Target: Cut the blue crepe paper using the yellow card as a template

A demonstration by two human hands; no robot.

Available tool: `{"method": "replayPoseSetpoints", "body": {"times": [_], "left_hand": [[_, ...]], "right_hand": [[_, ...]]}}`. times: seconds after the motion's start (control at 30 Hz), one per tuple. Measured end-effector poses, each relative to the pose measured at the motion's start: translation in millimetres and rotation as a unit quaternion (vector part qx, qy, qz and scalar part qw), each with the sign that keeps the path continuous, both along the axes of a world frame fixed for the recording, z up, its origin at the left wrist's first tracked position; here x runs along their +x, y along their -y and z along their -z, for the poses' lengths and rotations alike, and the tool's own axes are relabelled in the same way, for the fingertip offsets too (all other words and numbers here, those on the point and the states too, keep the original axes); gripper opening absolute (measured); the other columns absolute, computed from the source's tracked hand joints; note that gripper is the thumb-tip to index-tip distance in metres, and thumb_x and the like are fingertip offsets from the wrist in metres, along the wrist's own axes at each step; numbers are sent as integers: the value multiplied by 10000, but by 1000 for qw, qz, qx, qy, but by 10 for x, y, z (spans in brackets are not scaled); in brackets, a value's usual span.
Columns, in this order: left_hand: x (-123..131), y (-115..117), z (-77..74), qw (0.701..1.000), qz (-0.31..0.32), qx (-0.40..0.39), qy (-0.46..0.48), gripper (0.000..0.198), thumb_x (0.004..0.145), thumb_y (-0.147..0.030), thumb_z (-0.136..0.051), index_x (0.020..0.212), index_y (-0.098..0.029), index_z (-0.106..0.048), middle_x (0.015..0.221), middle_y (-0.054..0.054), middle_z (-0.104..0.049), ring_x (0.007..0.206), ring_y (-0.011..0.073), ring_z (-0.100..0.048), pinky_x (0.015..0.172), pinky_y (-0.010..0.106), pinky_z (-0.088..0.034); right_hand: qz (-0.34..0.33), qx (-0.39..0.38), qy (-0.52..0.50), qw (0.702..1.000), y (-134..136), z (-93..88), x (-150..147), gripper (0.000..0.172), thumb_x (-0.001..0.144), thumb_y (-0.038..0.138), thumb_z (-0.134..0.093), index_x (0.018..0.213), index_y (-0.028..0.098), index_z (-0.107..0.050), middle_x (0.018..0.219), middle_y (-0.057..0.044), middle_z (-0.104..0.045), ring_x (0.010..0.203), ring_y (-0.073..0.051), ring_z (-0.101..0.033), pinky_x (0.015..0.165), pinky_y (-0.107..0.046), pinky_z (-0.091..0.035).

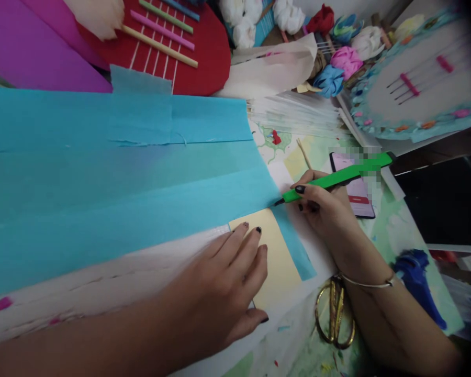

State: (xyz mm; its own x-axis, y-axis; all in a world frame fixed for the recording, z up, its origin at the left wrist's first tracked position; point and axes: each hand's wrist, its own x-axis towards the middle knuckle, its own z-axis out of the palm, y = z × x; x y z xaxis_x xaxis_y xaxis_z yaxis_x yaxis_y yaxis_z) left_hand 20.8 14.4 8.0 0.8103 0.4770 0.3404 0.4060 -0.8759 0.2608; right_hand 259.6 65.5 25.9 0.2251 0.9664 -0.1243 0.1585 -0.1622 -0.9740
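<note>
A yellow card (277,251) is overlapping the blue paper (102,214) at its three-o'clock end, a green marker (341,178) pointing at the card's twelve-o'clock corner. The right hand (332,212) is pinching the marker; the left hand (227,280), fingers parted, is pressing the card. Scissors (332,311) are lying apart, at five o'clock.

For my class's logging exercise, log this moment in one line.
left hand: on cream card; right hand: holding green pen; pen tip: at blue sheet, by card corner

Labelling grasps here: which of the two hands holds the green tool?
The right hand, bracelet at its wrist: it grips the green tool, while the left hand rests palm-down on the yellow card.
</note>
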Motion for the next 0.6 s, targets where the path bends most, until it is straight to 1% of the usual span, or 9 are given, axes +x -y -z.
{"method": "replayPoseSetpoints", "body": {"times": [0.07,0.13,0.27,0.33,0.4,0.5,0.6], "left_hand": [[6,4,-10,1000,-1,-8,-2,622,857,-547,-597,1250,-65,-583,1380,202,-538,1312,365,-462,1085,441,-359],[12,1,-11,1000,7,-6,4,598,857,-506,-591,1236,-43,-593,1363,222,-546,1302,382,-468,1072,460,-386],[19,-24,12,999,24,9,25,554,865,-440,-524,1201,-9,-613,1295,263,-576,1244,417,-508,976,506,-474],[20,-40,23,999,24,21,28,523,883,-403,-480,1193,-6,-621,1278,268,-584,1225,417,-525,942,519,-498],[21,-58,25,998,26,42,28,485,904,-360,-448,1183,-7,-630,1266,263,-595,1202,403,-549,936,519,-507],[18,-91,8,996,44,74,18,436,931,-307,-431,1167,-7,-643,1243,251,-618,1164,381,-587,922,503,-529],[10,-113,-8,993,57,103,12,447,939,-344,-457,1157,-3,-645,1224,248,-632,1137,381,-607,894,500,-551]], "right_hand": [[-6,13,-2,1000,-7,10,-3,99,663,186,-639,616,210,-554,453,55,-418,403,-75,-337,395,-237,-198],[-5,21,-17,1000,-23,26,-3,129,660,206,-649,603,212,-533,453,61,-399,395,-72,-323,392,-243,-194],[46,18,-97,994,-75,55,-2,226,625,273,-662,593,219,-445,516,72,-344,419,-60,-256,388,-243,-150],[69,22,-122,990,-97,68,0,248,604,287,-678,620,222,-439,549,69,-349,440,-62,-260,387,-243,-138],[69,33,-132,988,-109,83,4,274,604,306,-700,640,224,-441,564,67,-357,449,-63,-268,386,-243,-146],[53,50,-150,986,-111,106,11,300,641,336,-725,654,220,-448,579,59,-388,460,-63,-288,391,-242,-193],[47,59,-186,980,-111,113,16,271,641,292,-727,643,217,-466,558,60,-379,464,-68,-270,394,-245,-171]]}}
